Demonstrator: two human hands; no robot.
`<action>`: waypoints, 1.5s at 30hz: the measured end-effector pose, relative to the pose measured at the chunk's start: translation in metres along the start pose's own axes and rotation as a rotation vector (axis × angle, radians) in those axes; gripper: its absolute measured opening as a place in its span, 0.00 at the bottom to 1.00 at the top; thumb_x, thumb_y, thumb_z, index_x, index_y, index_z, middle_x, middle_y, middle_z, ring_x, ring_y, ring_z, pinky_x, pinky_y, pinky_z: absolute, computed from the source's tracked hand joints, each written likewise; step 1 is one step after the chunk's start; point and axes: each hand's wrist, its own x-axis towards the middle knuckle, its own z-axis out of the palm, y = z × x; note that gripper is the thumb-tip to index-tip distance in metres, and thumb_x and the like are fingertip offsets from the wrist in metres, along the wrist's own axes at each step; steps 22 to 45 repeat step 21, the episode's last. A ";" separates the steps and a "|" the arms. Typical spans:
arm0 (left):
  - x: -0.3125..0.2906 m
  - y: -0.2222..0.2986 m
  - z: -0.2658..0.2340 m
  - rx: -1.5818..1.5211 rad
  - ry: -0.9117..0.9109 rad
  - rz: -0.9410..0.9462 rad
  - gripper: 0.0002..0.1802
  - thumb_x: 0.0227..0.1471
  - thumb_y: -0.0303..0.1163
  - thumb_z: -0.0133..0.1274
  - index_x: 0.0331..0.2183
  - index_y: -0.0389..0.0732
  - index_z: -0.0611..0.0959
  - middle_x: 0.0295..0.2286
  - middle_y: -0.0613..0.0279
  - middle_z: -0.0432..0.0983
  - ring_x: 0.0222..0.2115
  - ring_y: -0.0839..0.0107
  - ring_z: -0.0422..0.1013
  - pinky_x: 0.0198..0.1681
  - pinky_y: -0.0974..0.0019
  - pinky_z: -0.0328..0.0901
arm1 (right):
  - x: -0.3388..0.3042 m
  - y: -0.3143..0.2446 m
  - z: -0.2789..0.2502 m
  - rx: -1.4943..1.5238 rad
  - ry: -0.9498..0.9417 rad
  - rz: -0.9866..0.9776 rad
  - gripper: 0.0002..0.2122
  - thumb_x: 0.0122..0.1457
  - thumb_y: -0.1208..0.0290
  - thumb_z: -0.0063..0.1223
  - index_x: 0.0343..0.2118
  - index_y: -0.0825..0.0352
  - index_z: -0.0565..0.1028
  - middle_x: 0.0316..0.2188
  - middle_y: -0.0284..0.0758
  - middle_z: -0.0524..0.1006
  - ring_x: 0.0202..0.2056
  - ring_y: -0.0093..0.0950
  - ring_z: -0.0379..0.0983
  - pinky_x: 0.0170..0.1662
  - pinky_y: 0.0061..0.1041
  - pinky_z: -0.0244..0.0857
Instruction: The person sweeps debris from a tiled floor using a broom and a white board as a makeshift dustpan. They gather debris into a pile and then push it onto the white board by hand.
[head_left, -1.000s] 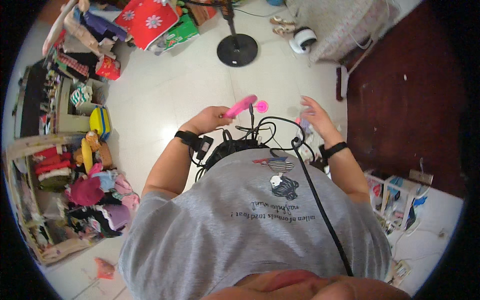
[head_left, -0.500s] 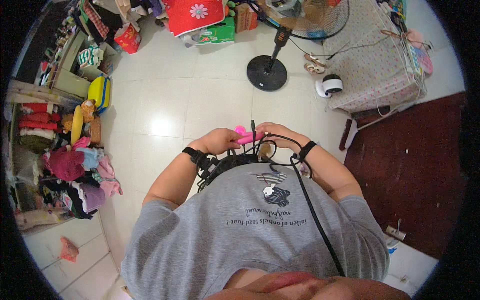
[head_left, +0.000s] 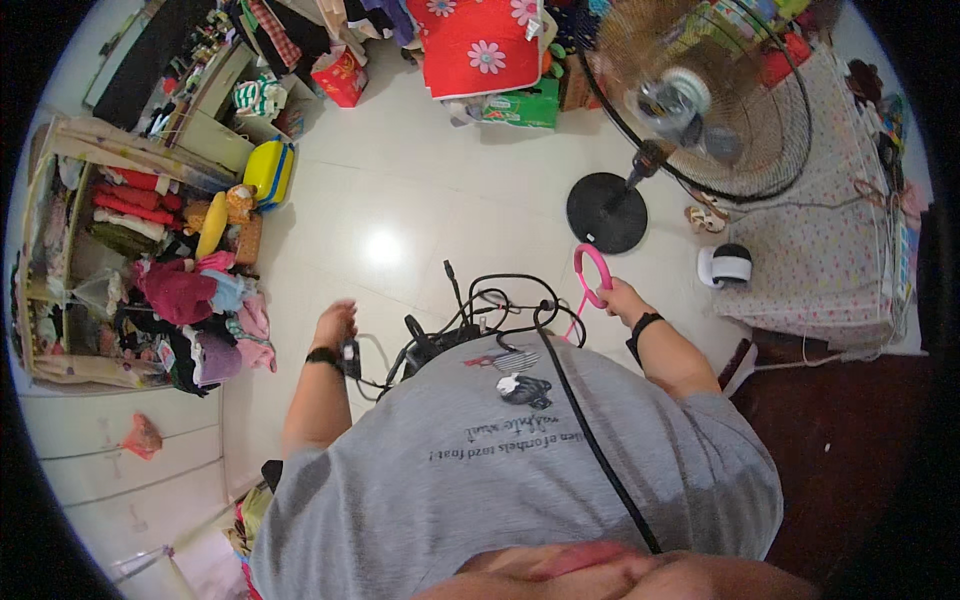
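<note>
My right hand [head_left: 622, 300] is closed on a pink ring-shaped handle [head_left: 592, 270], held out in front of my right side. From the ring a thin pink strip runs down toward my belly, where its lower end is hidden. My left hand [head_left: 336, 322] hangs apart from it on the left, over the floor. Its fingers are smeared by motion, and I see nothing held in it. A dark band with a small box [head_left: 350, 358] sits at the left wrist, and a black band [head_left: 645, 330] circles the right one. Black cables [head_left: 510, 280] loop out from my waist between the hands.
A standing fan [head_left: 608, 214] rises ahead on the right, with sandals [head_left: 706, 219] and a white-and-black device [head_left: 725, 266] near it. Clothes [head_left: 175, 290] fill an open shelf on the left. A yellow case [head_left: 268, 172] stands beyond them. A patterned covered bed or table [head_left: 820, 270] borders the right.
My hands have parted. The left has let go of the pink handle and swung out left; the right has carried it forward and right. The view has shifted too.
</note>
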 end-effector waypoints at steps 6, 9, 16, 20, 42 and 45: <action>0.039 -0.054 -0.074 -0.300 0.066 -0.184 0.05 0.51 0.25 0.45 0.33 0.43 0.73 0.22 0.66 0.69 0.17 0.74 0.62 0.19 0.68 0.59 | 0.052 -0.061 0.015 0.117 0.187 0.045 0.05 0.52 0.68 0.49 0.31 0.62 0.68 0.22 0.26 0.65 0.22 0.20 0.59 0.23 0.22 0.57; 0.078 -0.046 -0.106 -0.167 0.033 -0.180 0.13 0.51 0.25 0.45 0.41 0.42 0.72 0.24 0.65 0.70 0.17 0.76 0.62 0.19 0.70 0.60 | 0.088 -0.093 0.020 0.040 0.317 0.077 0.06 0.54 0.69 0.48 0.33 0.62 0.69 0.22 0.28 0.66 0.22 0.20 0.60 0.24 0.22 0.58; 0.195 0.067 -0.107 -0.034 0.061 -0.158 0.12 0.52 0.26 0.42 0.40 0.43 0.73 0.20 0.70 0.66 0.16 0.78 0.60 0.17 0.70 0.57 | 0.111 -0.177 0.023 0.347 0.705 -0.002 0.05 0.56 0.73 0.46 0.36 0.64 0.68 0.23 0.29 0.68 0.20 0.20 0.63 0.23 0.22 0.60; 0.273 0.127 -0.085 0.073 -0.007 -0.060 0.12 0.48 0.24 0.40 0.35 0.45 0.74 0.22 0.71 0.67 0.17 0.78 0.61 0.17 0.72 0.57 | 0.133 -0.208 0.022 0.493 0.739 -0.126 0.10 0.55 0.72 0.48 0.40 0.64 0.67 0.24 0.30 0.68 0.20 0.21 0.63 0.24 0.25 0.64; 0.287 0.139 -0.078 0.088 -0.025 -0.061 0.12 0.48 0.24 0.40 0.35 0.45 0.74 0.22 0.71 0.67 0.17 0.78 0.61 0.17 0.72 0.57 | 0.141 -0.211 0.020 0.511 0.758 -0.127 0.11 0.54 0.72 0.49 0.41 0.64 0.67 0.25 0.30 0.68 0.20 0.22 0.64 0.25 0.26 0.66; 0.287 0.139 -0.078 0.088 -0.025 -0.061 0.12 0.48 0.24 0.40 0.35 0.45 0.74 0.22 0.71 0.67 0.17 0.78 0.61 0.17 0.72 0.57 | 0.141 -0.211 0.020 0.511 0.758 -0.127 0.11 0.54 0.72 0.49 0.41 0.64 0.67 0.25 0.30 0.68 0.20 0.22 0.64 0.25 0.26 0.66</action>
